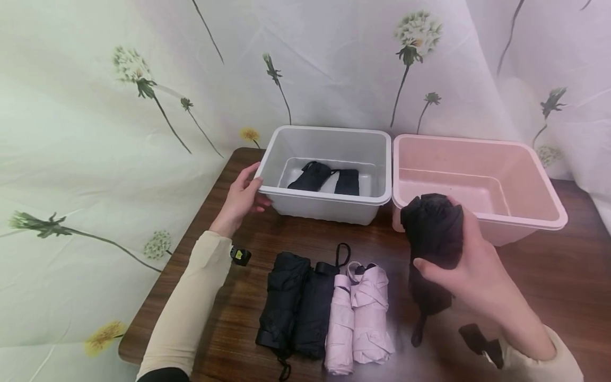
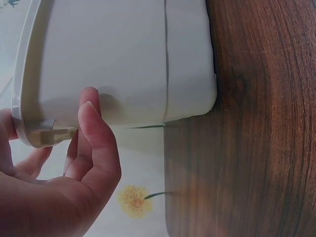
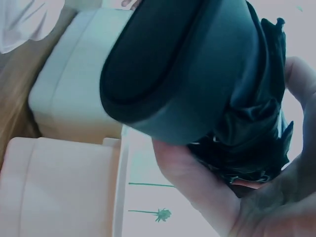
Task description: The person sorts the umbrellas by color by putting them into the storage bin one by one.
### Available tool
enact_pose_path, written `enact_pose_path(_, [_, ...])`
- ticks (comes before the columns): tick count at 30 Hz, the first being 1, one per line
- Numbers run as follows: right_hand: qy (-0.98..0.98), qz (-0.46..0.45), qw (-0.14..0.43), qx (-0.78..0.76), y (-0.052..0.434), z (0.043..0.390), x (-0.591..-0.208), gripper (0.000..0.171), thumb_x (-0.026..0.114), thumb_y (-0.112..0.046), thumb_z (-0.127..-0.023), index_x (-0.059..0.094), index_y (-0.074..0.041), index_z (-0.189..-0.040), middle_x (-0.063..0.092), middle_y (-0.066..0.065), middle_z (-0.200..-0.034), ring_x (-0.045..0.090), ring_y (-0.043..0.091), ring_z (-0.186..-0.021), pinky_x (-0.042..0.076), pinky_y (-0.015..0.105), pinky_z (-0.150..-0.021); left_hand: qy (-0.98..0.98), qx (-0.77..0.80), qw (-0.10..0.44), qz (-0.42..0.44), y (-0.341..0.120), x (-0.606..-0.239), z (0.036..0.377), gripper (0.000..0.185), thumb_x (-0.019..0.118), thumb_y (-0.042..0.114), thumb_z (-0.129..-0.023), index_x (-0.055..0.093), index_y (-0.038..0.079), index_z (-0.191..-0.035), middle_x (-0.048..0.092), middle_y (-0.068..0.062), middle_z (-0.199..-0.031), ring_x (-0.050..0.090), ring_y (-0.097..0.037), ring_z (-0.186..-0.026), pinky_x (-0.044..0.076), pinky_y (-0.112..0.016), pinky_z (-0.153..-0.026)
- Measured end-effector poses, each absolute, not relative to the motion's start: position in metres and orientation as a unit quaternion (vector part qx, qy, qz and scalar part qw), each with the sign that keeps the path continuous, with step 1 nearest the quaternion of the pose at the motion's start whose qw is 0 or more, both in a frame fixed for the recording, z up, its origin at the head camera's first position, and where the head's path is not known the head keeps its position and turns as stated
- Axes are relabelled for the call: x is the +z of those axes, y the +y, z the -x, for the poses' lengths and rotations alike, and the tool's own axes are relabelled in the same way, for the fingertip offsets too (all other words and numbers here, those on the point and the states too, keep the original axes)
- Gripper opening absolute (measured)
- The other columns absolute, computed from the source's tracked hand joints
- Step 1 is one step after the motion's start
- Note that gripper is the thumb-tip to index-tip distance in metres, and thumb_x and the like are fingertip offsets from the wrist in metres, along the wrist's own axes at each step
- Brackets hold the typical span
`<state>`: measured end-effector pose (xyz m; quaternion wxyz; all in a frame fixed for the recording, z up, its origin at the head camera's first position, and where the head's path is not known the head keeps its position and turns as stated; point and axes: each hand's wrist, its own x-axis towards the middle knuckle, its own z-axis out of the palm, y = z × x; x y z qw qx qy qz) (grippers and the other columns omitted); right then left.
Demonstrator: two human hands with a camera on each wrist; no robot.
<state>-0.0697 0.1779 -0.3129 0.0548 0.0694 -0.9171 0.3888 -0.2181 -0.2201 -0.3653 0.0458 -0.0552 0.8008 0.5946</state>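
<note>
My right hand [image 1: 482, 276] grips a folded black umbrella [image 1: 431, 233] above the table, in front of the pink bin. In the right wrist view, the umbrella's smooth dark end [image 3: 148, 74] points toward the camera, and bunched fabric lies against the palm. At the left front corner of the light grey bin [image 1: 329, 199], my left hand [image 1: 241, 199] holds the rim, with fingers [image 2: 96, 133] against the outer wall. Two black items [image 1: 311, 176] lie on that bin's floor.
Side by side on the brown table [image 1: 210, 297] lie two folded black umbrellas [image 1: 286, 297] and two pale pink ones [image 1: 369, 313]. The pink bin [image 1: 549, 204] stands right beside the grey one. A floral cloth [image 1: 334, 63] hangs behind. A small dark object [image 1: 477, 339] lies near my right sleeve.
</note>
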Motion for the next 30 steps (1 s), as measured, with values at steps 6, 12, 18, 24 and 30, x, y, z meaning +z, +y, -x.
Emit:
enact_pose_path(6, [-0.901, -0.070, 0.098, 0.418, 0.174, 0.072, -0.302, 0.096, 0.080, -0.024, -0.065, 0.018, -0.032, -0.138, 0.050, 0.010, -0.120, 0.050, 0.022, -0.101, 0.038, 0.034, -0.084, 0.804, 0.592, 0.039, 0.053, -0.224, -0.377, 0.225, 0.045, 0.043, 0.038, -0.093, 0.030, 0.038, -0.136, 0.049, -0.012, -0.112, 0.064, -0.027, -0.075, 0.053, -0.035, -0.060])
enact_pose_path(12, [-0.861, -0.094, 0.158, 0.475, 0.170, 0.080, -0.287, 0.087, 0.080, -0.005, -0.060, 0.030, -0.022, -0.130, 0.046, -0.002, -0.117, 0.044, 0.005, -0.103, 0.033, 0.009, -0.086, 0.803, 0.593, 0.040, 0.051, -0.224, -0.378, 0.226, 0.045, 0.043, 0.037, -0.093, 0.030, 0.038, -0.136, 0.050, -0.012, -0.112, 0.064, -0.025, -0.074, 0.053, -0.033, -0.058])
enact_pose_path(18, [-0.822, -0.077, 0.204, 0.527, 0.166, 0.084, -0.276, 0.087, 0.076, 0.003, -0.060, 0.032, -0.020, -0.131, 0.044, 0.001, -0.123, 0.041, 0.008, -0.110, 0.030, 0.014, -0.094, 0.802, 0.592, 0.047, 0.058, -0.219, -0.364, 0.218, 0.045, 0.042, 0.031, -0.094, 0.029, 0.033, -0.137, 0.050, -0.013, -0.112, 0.064, -0.029, -0.076, 0.053, -0.036, -0.062])
enact_pose_path(24, [-0.743, -0.101, 0.251, 0.612, 0.162, 0.093, -0.270, 0.081, 0.071, 0.010, -0.059, 0.036, -0.010, -0.129, 0.048, 0.008, -0.122, 0.044, 0.017, -0.110, 0.033, 0.018, -0.096, 0.805, 0.589, 0.049, 0.058, -0.215, -0.357, 0.213, 0.045, 0.041, 0.028, -0.095, 0.028, 0.029, -0.139, 0.049, -0.014, -0.112, 0.063, -0.032, -0.079, 0.053, -0.038, -0.064])
enact_pose_path(30, [-0.630, -0.133, 0.239, 0.727, 0.155, 0.100, -0.263, 0.077, 0.066, 0.016, -0.061, 0.036, -0.005, -0.129, 0.046, 0.014, -0.124, 0.043, 0.025, -0.111, 0.037, 0.019, -0.095, 0.802, 0.593, 0.045, 0.054, -0.221, -0.371, 0.221, 0.045, 0.043, 0.034, -0.094, 0.030, 0.036, -0.136, 0.050, -0.013, -0.112, 0.064, -0.027, -0.075, 0.053, -0.034, -0.060])
